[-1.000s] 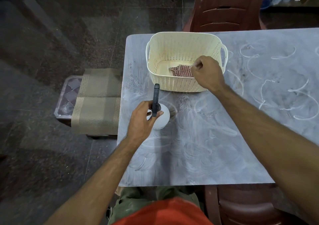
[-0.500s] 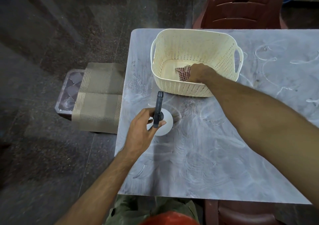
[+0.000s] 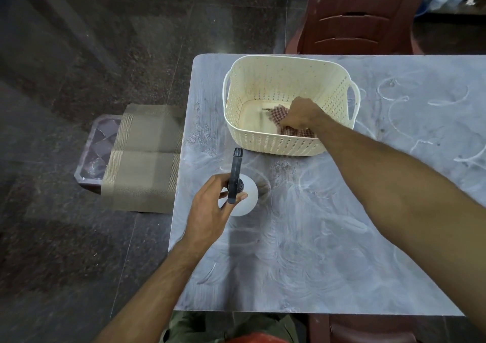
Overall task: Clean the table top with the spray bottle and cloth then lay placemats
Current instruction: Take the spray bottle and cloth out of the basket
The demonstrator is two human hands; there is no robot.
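The left hand [image 3: 210, 206] curls its grip round the neck of the spray bottle [image 3: 243, 196], fingers wrapped beside the black trigger head, whose nozzle points toward the desk's far edge. The white bottle stands upright on the grey desk [image 3: 328, 250], near its left edge and just in front of the cream perforated basket [image 3: 263, 137]. No label or writing can be read on the bottle or basket.

The right hand [image 3: 301, 114] reaches down inside the basket, its grip clenched on the red-and-white checked cloth [image 3: 278, 112], which lies on the basket floor toward the near wall. The basket sits toward the far left corner of the desk.

White smeared swirls and curved streaks cover the desk top, thickest to the right of the basket; they form no legible letters.

Off the desk's left edge, folded olive-brown placemats [image 3: 142, 156] rest on a dark stool [image 3: 97, 148]. A maroon plastic chair [image 3: 360, 14] stands beyond the far edge.
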